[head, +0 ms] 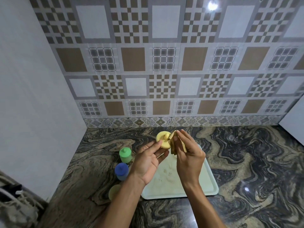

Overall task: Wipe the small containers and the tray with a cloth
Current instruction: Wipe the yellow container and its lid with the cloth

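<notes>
My left hand (pixel 148 160) holds a small yellow container (pixel 162 139) with a knobbed lid, raised above the far end of the tray. My right hand (pixel 189 153) pinches a yellowish cloth (pixel 172 143) against the container's right side. A pale green tray (pixel 209 183) lies on the counter under both hands, with a stained middle. To its left stand a green-lidded container (pixel 125 155) and a blue-lidded container (pixel 121 171). A pale yellow container (pixel 114 191) is partly hidden behind my left forearm.
The dark marbled counter (pixel 246 162) runs to a patterned tiled wall (pixel 164 63) at the back and a plain white wall (pixel 32 96) on the left. A stove edge (pixel 13 195) shows at the lower left.
</notes>
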